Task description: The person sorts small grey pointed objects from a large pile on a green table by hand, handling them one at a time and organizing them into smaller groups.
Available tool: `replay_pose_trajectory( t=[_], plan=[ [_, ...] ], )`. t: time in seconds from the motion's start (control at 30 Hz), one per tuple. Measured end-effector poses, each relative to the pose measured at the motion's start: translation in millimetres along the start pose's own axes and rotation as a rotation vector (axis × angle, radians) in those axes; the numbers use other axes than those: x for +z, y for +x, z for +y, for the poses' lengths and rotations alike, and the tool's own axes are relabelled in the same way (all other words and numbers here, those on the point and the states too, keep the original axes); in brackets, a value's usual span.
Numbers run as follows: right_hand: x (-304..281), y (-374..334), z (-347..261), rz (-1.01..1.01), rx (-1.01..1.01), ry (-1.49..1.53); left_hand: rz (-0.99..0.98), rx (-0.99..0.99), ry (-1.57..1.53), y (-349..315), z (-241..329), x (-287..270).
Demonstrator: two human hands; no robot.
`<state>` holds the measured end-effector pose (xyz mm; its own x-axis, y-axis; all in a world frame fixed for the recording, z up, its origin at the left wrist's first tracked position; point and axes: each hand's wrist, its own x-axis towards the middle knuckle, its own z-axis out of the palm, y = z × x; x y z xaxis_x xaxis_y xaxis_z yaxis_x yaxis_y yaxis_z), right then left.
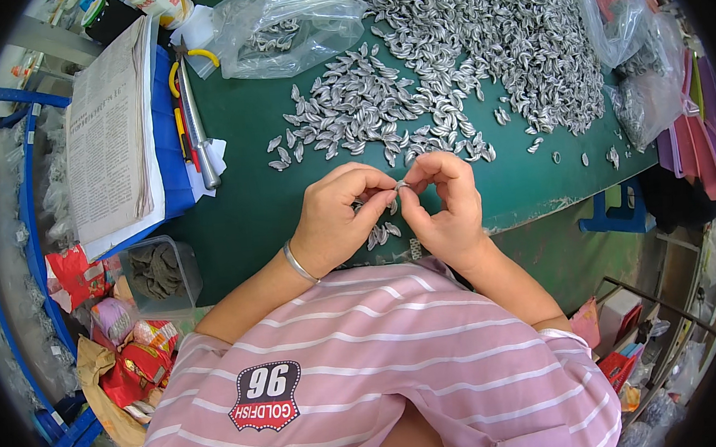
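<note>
Both my hands meet over the near edge of the green table [248,190], thumbs and forefingers pinched together. Between them is a small silvery metal ring [401,185]. My left hand [345,212], with a bangle [301,263] at its wrist, grips one side of it; my right hand [447,209] grips the other. Several small leaf-shaped metal pieces [383,235] lie below the hands, partly hidden by the left one. Just beyond the fingers spreads a loose heap of similar grey pieces [358,99].
A much larger pile [494,31] covers the far right. Clear plastic bags [290,29] [648,99] lie at the back and right. At left are a tapered metal rod [196,123], yellow-handled pliers [175,77], a newspaper [111,129] and a plastic tub [187,277]. A blue stool [619,213] stands at right.
</note>
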<state>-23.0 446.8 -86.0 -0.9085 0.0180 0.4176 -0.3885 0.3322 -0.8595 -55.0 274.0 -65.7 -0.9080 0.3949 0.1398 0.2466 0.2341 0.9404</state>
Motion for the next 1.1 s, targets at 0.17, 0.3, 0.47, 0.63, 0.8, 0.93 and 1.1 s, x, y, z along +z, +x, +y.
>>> replay_pose_trajectory(
  t=[0.17, 0.3, 0.47, 0.63, 0.8, 0.93, 1.1],
  plan=[
    [-1, 2, -6, -0.025, 0.062, 0.1, 0.039, -0.241, -0.33, -5, -8, 3],
    [-2, 1, -5, -0.026, 0.093, 0.136, 0.027, -0.43, -0.572, -3, -2, 2],
    [2, 0, -10, 0.007, 0.231, 0.298, 0.011, -0.511, -0.684, -3, -4, 0],
    [-7, 23, -2, -0.238, 0.391, 0.349, 0.024, -0.481, -0.624, -1, -12, -2],
    [-36, 101, -2, -0.52, 0.85, 0.497, 0.094, -0.458, -0.645, 1, -14, -4],
    [-37, 205, -6, -0.411, 0.679, 0.374, 0.121, -0.446, -0.68, -5, -20, -10],
    [-38, 293, 3, 0.235, 0.4, 0.723, 0.145, -0.429, -0.674, -11, -20, -17]
  ],
)
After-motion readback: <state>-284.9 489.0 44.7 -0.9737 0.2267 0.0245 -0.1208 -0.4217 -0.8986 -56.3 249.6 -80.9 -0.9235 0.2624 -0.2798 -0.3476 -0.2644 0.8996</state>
